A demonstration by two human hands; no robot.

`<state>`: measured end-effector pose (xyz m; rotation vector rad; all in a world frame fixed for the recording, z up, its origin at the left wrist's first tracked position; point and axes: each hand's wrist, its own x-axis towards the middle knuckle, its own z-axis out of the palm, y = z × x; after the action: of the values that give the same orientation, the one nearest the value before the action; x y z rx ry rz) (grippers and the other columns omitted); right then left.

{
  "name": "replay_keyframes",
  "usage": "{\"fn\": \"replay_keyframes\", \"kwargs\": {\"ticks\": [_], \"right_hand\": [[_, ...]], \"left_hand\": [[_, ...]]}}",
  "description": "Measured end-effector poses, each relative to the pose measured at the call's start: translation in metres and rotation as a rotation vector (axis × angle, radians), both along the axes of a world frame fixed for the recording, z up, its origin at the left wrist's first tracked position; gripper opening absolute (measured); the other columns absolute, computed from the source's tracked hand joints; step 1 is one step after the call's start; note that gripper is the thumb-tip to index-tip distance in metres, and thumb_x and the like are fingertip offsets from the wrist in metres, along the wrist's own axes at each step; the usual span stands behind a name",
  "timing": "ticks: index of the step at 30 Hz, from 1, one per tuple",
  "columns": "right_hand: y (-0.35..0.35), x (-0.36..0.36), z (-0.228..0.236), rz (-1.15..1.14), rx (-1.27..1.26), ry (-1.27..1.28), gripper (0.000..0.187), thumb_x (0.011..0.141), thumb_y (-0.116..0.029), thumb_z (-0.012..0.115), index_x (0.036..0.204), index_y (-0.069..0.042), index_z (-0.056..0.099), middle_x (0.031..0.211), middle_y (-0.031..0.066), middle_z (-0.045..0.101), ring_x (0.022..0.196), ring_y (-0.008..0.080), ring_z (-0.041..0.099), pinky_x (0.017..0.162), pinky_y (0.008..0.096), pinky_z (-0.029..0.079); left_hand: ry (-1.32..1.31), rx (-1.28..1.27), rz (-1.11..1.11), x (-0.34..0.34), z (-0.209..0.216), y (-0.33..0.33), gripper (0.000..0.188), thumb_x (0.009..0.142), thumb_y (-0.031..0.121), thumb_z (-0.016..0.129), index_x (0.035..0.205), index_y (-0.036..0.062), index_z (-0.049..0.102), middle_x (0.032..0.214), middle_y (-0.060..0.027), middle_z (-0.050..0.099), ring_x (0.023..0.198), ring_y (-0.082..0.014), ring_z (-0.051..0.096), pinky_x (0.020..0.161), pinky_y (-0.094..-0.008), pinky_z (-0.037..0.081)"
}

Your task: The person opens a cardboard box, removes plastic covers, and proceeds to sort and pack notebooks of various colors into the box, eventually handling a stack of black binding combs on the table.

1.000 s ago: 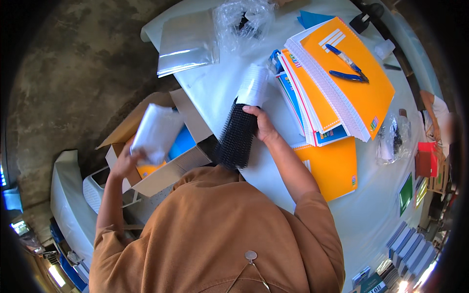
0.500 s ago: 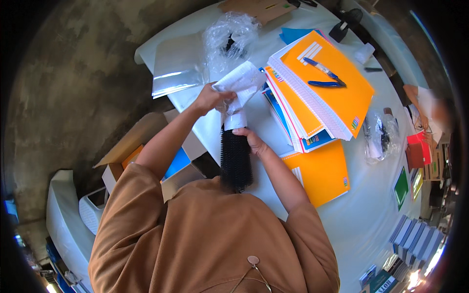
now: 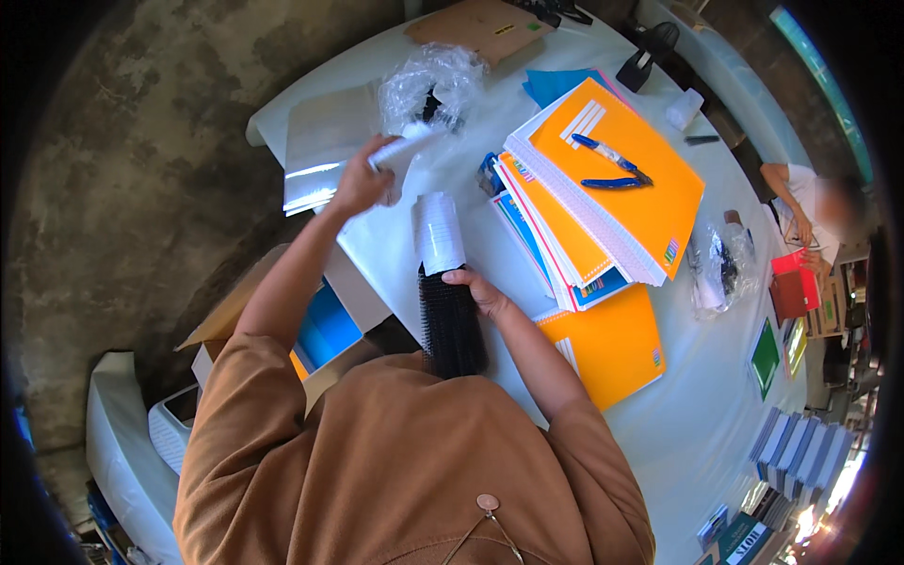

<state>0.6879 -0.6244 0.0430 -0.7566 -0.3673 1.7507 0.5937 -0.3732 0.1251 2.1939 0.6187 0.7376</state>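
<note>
My right hand (image 3: 480, 292) is wrapped round a bundle of black plastic binding coils (image 3: 450, 325), held upright against the table's near edge. A white paper sleeve (image 3: 439, 235) covers the bundle's upper end. Up and to the left, my left hand (image 3: 360, 181) grips a crumpled white paper wrapper (image 3: 407, 153), blurred by motion and apart from the bundle. Beyond it lies a clump of clear plastic wrap (image 3: 424, 85) with something black inside. A stack of orange spiral notebooks (image 3: 621, 179) stands to the right, with a blue pen (image 3: 598, 148) and blue-handled pliers (image 3: 612, 183) on top.
Clear plastic sheets (image 3: 325, 151) lie at the table's left edge. An open cardboard box (image 3: 363, 306) with blue and orange contents stands below left. Another plastic-wrapped bundle (image 3: 720, 268) is at the right. A co-worker (image 3: 805, 207) handles a red book (image 3: 796, 280) at far right.
My left hand has pulled the white paper wrapper away from the bundle, up and to the left. The bundle's paper-sleeved top now shows. My right hand keeps its hold.
</note>
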Motion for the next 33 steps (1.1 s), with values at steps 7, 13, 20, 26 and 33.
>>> {"fn": "replay_keyframes", "kwargs": {"ticks": [7, 13, 20, 26, 33], "right_hand": [[-0.007, 0.001, 0.01, -0.066, -0.009, 0.013, 0.05, 0.072, -0.025, 0.067, 0.113, 0.0, 0.052, 0.099, 0.0096, 0.06, 0.088, 0.0183, 0.059, 0.082, 0.0323, 0.049], [-0.005, 0.004, 0.004, -0.024, 0.025, 0.026, 0.051, 0.072, -0.027, 0.067, 0.113, 0.0, 0.051, 0.098, 0.0098, 0.061, 0.087, 0.019, 0.06, 0.082, 0.033, 0.05], [-0.003, 0.002, -0.008, -0.019, 0.064, 0.054, 0.055, 0.073, -0.032, 0.067, 0.112, 0.003, 0.051, 0.1, 0.0151, 0.062, 0.089, 0.023, 0.062, 0.083, 0.0352, 0.05], [-0.004, 0.005, 0.002, -0.024, 0.103, 0.058, 0.054, 0.073, -0.032, 0.067, 0.112, 0.002, 0.052, 0.099, 0.0149, 0.062, 0.089, 0.0225, 0.062, 0.084, 0.0353, 0.05], [-0.009, 0.006, 0.001, -0.228, 0.054, 0.086, 0.05, 0.072, -0.019, 0.065, 0.117, -0.003, 0.048, 0.097, 0.0109, 0.059, 0.085, 0.0206, 0.06, 0.08, 0.0336, 0.051]], "left_hand": [[0.35, -0.104, 0.205, -0.004, 0.011, -0.029, 0.03, 0.073, 0.022, 0.057, 0.099, 0.0085, 0.063, 0.08, -0.0196, 0.065, 0.083, -0.0338, 0.063, 0.076, -0.0414, 0.048], [0.796, -0.059, 0.064, 0.005, 0.022, -0.019, 0.053, 0.072, 0.051, 0.064, 0.108, 0.0115, 0.067, 0.092, -0.0183, 0.067, 0.085, -0.0338, 0.064, 0.083, -0.0372, 0.049], [0.486, -0.422, -0.324, 0.024, 0.022, -0.021, 0.024, 0.072, 0.025, 0.069, 0.086, 0.0051, 0.07, 0.08, -0.0099, 0.066, 0.075, -0.0171, 0.059, 0.076, -0.0306, 0.047], [0.452, -0.072, -0.33, 0.033, 0.013, -0.013, 0.019, 0.072, 0.024, 0.067, 0.081, 0.0063, 0.068, 0.071, -0.0091, 0.064, 0.067, -0.018, 0.06, 0.066, -0.0334, 0.049], [0.169, -0.218, 0.036, 0.03, 0.095, 0.071, 0.014, 0.073, 0.017, 0.067, 0.083, 0.0073, 0.068, 0.073, -0.0071, 0.064, 0.065, -0.0154, 0.06, 0.06, -0.0299, 0.049]]}}
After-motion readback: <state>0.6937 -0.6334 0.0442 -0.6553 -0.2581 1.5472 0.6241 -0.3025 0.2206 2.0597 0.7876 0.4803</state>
